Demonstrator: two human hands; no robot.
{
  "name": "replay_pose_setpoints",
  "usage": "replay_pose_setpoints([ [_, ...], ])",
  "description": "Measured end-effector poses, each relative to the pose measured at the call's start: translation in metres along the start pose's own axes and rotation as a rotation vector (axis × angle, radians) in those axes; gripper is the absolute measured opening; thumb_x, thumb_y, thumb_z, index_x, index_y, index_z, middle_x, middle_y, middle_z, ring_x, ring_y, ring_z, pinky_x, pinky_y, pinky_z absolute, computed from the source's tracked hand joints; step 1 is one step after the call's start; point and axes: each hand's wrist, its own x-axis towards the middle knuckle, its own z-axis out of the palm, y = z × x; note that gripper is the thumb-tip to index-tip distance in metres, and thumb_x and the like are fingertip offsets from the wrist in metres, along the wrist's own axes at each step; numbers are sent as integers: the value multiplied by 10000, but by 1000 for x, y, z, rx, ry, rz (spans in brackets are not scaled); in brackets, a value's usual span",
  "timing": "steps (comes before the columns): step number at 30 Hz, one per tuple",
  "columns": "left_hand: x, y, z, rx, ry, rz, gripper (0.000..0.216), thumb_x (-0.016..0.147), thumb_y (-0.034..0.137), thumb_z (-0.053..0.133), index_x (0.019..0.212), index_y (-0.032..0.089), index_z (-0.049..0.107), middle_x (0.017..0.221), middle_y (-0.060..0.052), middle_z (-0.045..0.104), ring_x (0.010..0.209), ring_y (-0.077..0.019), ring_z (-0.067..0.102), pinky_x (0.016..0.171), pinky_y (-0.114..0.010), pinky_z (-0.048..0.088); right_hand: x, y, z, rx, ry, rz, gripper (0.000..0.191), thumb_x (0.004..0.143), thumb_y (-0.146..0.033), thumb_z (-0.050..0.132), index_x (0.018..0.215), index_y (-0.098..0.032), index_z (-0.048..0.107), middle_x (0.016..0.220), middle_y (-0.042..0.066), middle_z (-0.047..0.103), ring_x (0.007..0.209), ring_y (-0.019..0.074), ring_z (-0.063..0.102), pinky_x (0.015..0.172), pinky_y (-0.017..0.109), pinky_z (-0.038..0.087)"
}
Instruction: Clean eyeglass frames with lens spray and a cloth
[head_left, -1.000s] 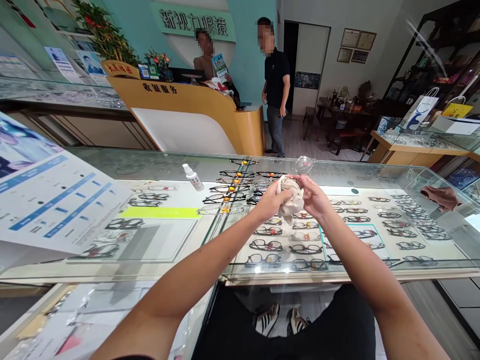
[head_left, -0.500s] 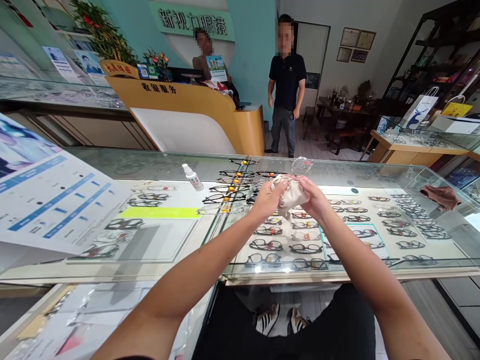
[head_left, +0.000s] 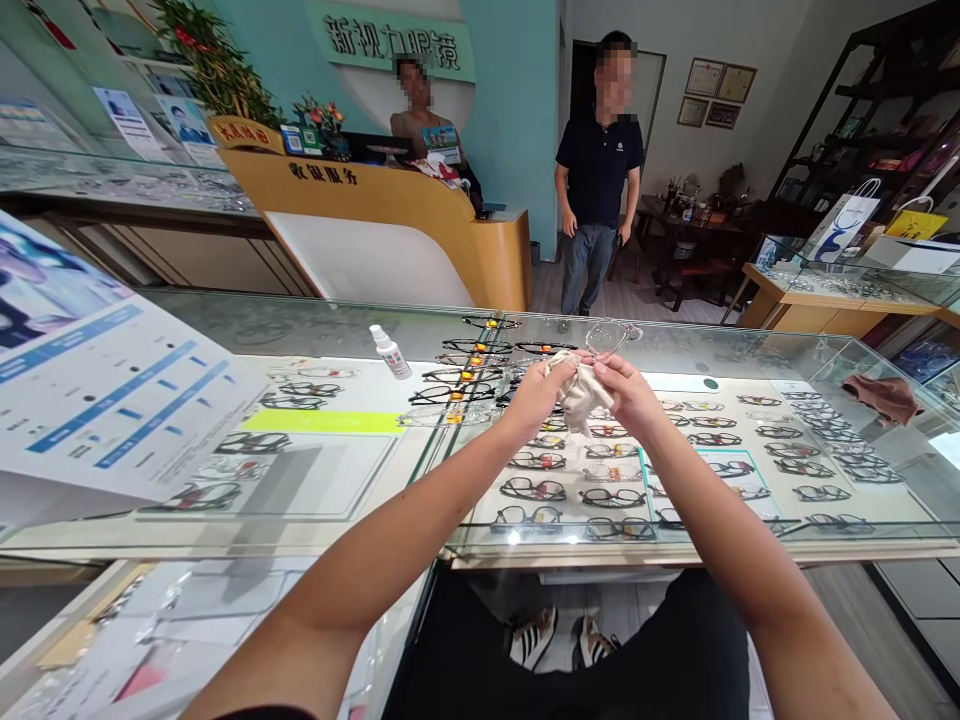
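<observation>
Both my hands are closed over the glass counter, close together. My left hand (head_left: 538,392) pinches a crumpled cream cloth (head_left: 583,398), which hangs down between the hands. My right hand (head_left: 630,392) grips a pair of clear-rimmed eyeglasses (head_left: 611,338) and touches the cloth's right side. One lens of the glasses sticks up above the fingers; the other part is hidden by the cloth and left hand. A column of dark-framed glasses (head_left: 456,376) lies on the counter left of my hands. Beyond it stands a white spray bottle (head_left: 390,354).
Inside the glass display case (head_left: 720,555) lie rows of eyeglasses. A large printed calendar card (head_left: 112,400) stands at left. A brown cloth (head_left: 883,397) lies at right. One person (head_left: 598,180) stands beyond the counter; another (head_left: 412,115) is behind the cashier desk (head_left: 360,220).
The cloth has bunched differently and hangs looser between my hands. The eyeglasses' visible lens has tilted to the right. The standing person has come closer; the person behind the desk has lowered a picture card.
</observation>
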Motion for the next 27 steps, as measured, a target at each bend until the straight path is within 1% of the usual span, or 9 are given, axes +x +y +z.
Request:
replay_pose_setpoints([
  [2, 0, 2, 1, -16, 12, -14, 497, 637, 567, 920, 921, 171, 824, 933, -62, 806, 828, -185, 683, 747, -270, 509, 0, 1, -1, -21, 7, -5, 454, 573, -534, 1045, 802, -261, 763, 941, -38, 775, 866, 145, 677, 879, 276, 562],
  [5, -1, 4, 2, -30, 34, -18, 456, 556, 500, 951, 840, 172, 810, 920, -51, 795, 808, -166, 656, 751, -261, 500, 1, 3, -2, -63, 17, -30, 440, 595, -545, 1026, 809, -259, 769, 1040, -16, 789, 963, 176, 696, 911, 300, 562],
  [8, -2, 5, 2, -33, 26, -53, 437, 532, 421, 946, 870, 178, 810, 839, -21, 765, 718, -139, 596, 726, -269, 486, 1, 3, -3, -107, 3, -47, 417, 633, -544, 1003, 847, -259, 785, 1138, 19, 794, 1122, 225, 698, 996, 343, 555],
  [10, -2, 5, 1, -30, 11, -67, 434, 549, 387, 929, 914, 184, 811, 799, -6, 741, 694, -138, 577, 729, -282, 483, 1, 3, -3, -116, -7, -53, 416, 638, -543, 1003, 852, -258, 789, 1135, 29, 797, 1174, 240, 691, 1029, 362, 548],
  [14, -2, 4, 0, -26, -3, -63, 415, 584, 363, 906, 947, 190, 803, 787, -5, 728, 725, -162, 603, 754, -302, 489, 1, 1, -2, -131, -18, -66, 447, 619, -576, 1011, 854, -256, 807, 1129, 40, 795, 1233, 257, 673, 1076, 378, 534],
  [19, -1, 3, 0, -43, 16, -70, 424, 532, 324, 921, 905, 180, 781, 787, -1, 729, 715, -148, 597, 759, -292, 496, 0, 1, -2, -165, -35, -85, 440, 646, -607, 989, 871, -269, 820, 1124, 38, 795, 1256, 266, 668, 1120, 403, 509],
  [21, -1, 2, 0, -29, 26, -61, 420, 539, 333, 913, 902, 171, 776, 835, -21, 754, 754, -160, 624, 769, -291, 505, 1, 3, -2, -171, -33, -92, 440, 647, -620, 987, 864, -277, 817, 1113, 30, 798, 1273, 271, 661, 1139, 417, 499],
  [23, 0, 0, -1, 1, 38, -40, 412, 569, 354, 893, 912, 159, 775, 897, -52, 777, 834, -192, 663, 802, -307, 519, 1, 4, -3, -172, -28, -95, 438, 644, -623, 986, 835, -275, 801, 1097, 29, 800, 1278, 273, 659, 1148, 424, 496],
  [27, 1, -4, -2, 66, 43, -7, 440, 641, 401, 858, 985, 139, 776, 975, -93, 790, 985, -249, 693, 894, -350, 525, 2, 5, -4, -168, -25, -92, 428, 652, -592, 991, 812, -258, 777, 1093, 38, 797, 1216, 256, 682, 1119, 407, 514],
])
